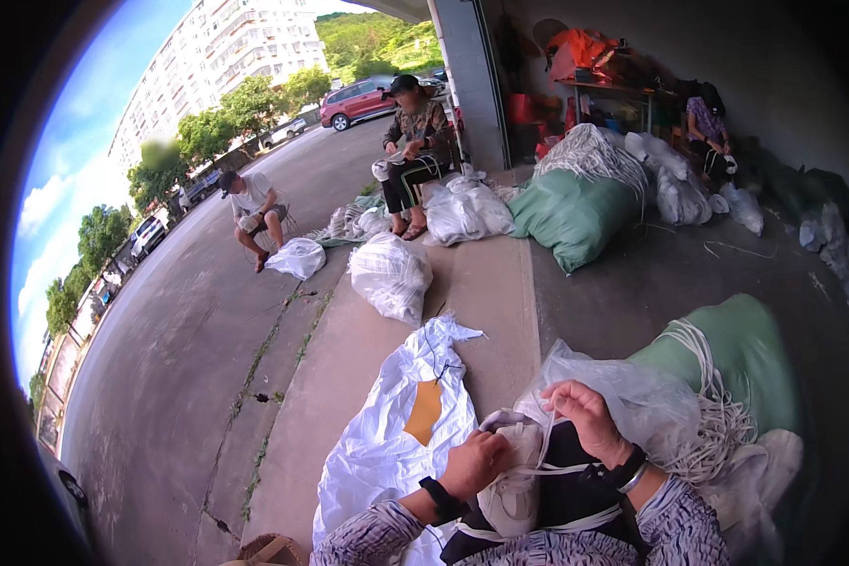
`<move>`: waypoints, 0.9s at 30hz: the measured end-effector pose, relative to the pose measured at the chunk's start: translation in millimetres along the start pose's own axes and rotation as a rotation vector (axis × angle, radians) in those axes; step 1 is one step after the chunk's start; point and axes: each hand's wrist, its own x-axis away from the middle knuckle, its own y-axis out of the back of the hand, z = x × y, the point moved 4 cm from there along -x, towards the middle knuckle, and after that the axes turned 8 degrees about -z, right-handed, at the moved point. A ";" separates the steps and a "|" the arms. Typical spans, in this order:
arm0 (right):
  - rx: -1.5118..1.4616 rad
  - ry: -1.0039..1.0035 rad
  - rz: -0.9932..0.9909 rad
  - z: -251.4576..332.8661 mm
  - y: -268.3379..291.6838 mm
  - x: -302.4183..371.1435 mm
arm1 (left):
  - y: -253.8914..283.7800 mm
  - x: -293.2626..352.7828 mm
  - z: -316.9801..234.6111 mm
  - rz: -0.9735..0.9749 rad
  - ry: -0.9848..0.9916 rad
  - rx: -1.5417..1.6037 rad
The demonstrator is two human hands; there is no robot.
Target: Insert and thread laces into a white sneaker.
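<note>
Green sack [747, 354] bulges; right hand [590, 418] pinches lace [544, 441].

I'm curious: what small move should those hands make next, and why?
Perhaps the right hand should gently draw the white lace upward while the left hand steadies the pale shoe: the right fingertips pinch that lace above the shoe, and the left hand is at the shoe's left side. The exact threading is too small to tell.

Left hand [479, 463] at pale shoe [509, 503]; right hand [590, 418] pinching white lace [544, 441].
</note>
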 end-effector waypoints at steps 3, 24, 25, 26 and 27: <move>-0.327 -0.343 -0.083 -24.1 9.9 2.9 | 2.9 -6.9 -5.0 0.013 -0.125 -0.190; 0.073 -0.370 0.033 -49.8 6.9 19.0 | 6.7 -20.8 -7.6 0.203 -0.061 -0.123; 0.077 -0.359 0.031 -49.8 10.4 21.6 | 6.4 -23.9 -6.5 0.204 -0.062 -0.123; 0.008 -0.368 0.034 -54.3 14.6 22.9 | 4.8 -26.2 -5.7 0.247 -0.074 -0.135; 0.004 -0.370 0.033 -55.6 16.3 22.8 | 3.5 -27.2 -5.1 0.291 -0.084 -0.150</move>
